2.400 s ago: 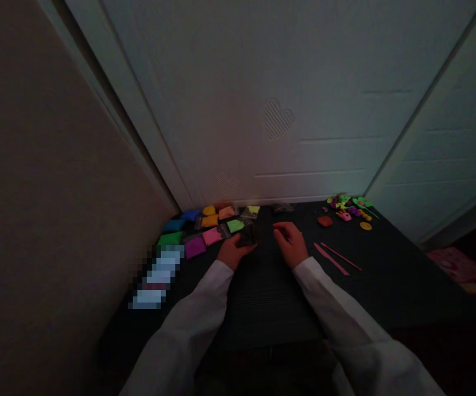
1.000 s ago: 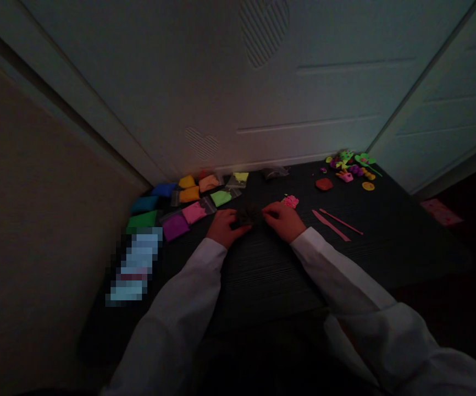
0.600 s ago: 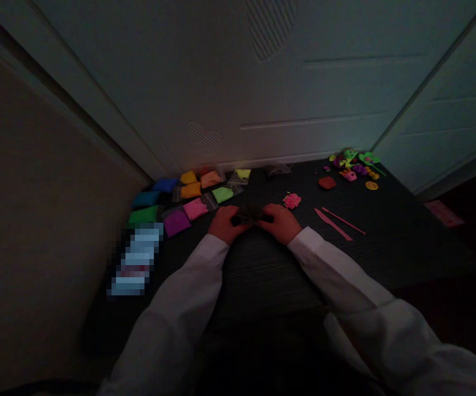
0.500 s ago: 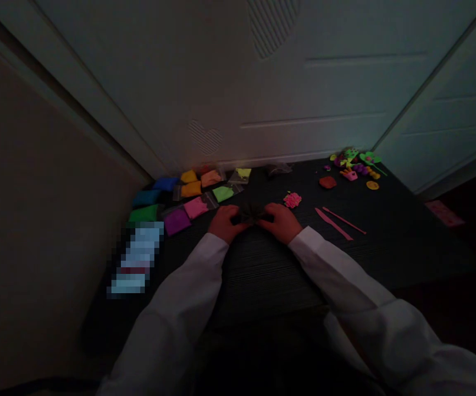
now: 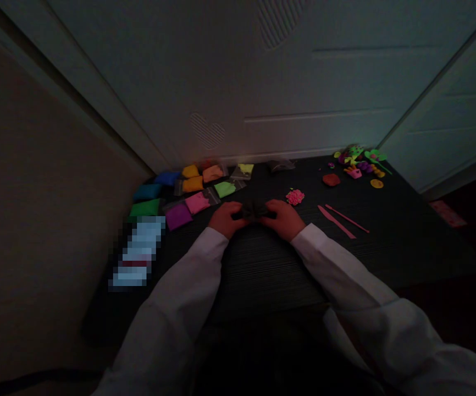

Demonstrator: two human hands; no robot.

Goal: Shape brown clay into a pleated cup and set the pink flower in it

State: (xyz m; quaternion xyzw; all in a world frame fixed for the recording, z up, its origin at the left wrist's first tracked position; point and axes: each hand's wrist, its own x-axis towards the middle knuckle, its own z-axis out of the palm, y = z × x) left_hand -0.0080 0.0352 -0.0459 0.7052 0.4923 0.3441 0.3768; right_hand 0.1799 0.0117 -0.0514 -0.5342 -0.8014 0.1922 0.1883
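Between my two hands is a dark lump of modelling clay (image 5: 254, 209), low over the black table or resting on it; the dim light hides which. My left hand (image 5: 226, 219) pinches its left side with thumb and fingers. On the opposite side my right hand (image 5: 284, 220) grips it the same way. Just beyond the right hand lies a pink clay flower (image 5: 294, 197) with ruffled petals. Further right are a pink plastic knife (image 5: 337, 221) and a thin pink modelling stick (image 5: 347, 218), side by side.
Several bags of coloured clay, among them a purple one (image 5: 178, 216) and a green one (image 5: 145, 208), lie at the back left. A phone (image 5: 139, 253) lies on the left. Small clay figures (image 5: 355, 159) and a red clay piece (image 5: 331, 180) are at the back right.
The dark clay looks more bunched between my fingers, where before it showed spread folds. The whole view has shifted slightly; the other things keep their places on the table.
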